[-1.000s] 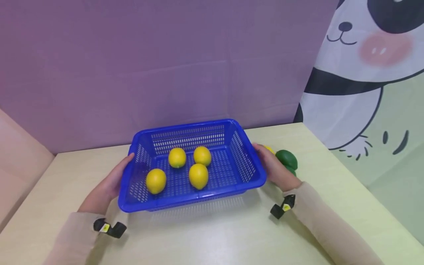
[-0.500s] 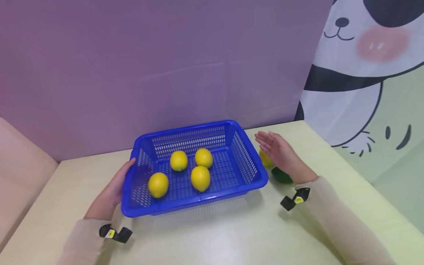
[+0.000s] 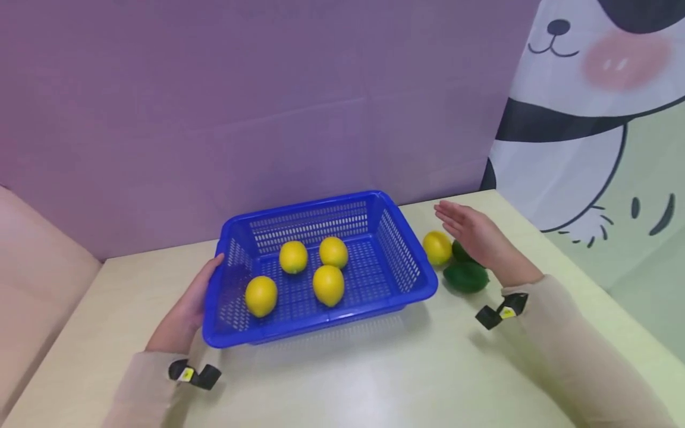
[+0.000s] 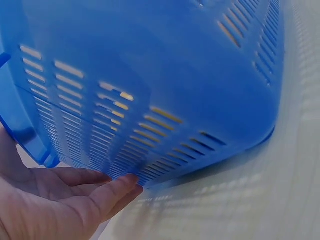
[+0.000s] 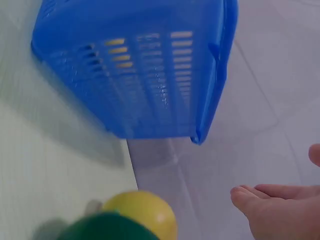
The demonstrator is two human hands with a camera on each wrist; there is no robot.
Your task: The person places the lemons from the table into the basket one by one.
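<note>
A blue plastic basket (image 3: 321, 321) with slotted walls stands on the table, holding several lemons (image 3: 329, 286). My left hand (image 3: 189, 303) holds the basket's left end, its thumb at the rim. In the left wrist view, the fingers (image 4: 110, 192) of that hand lie against the slotted wall below the rim. My right hand (image 3: 473, 235) is off the basket, its fingers extended and touching nothing. Below and beside it are another lemon (image 3: 437, 248) and dark green fruit (image 3: 465, 277), partly hidden by the hand. The right wrist view shows the lemon (image 5: 150, 212) behind a green fruit (image 5: 107, 229).
The pale wooden table (image 3: 321, 380) meets a purple cloth backdrop (image 3: 267, 119) right behind the basket. A panda-print cloth (image 3: 556, 184) hangs along the right side. A pale pink panel (image 3: 37, 267) borders the table on the left.
My right hand has let go of the basket's right end and moved right, above the fruit, uncovering the lemon there. The left hand stays at the basket; the view has shifted slightly.
</note>
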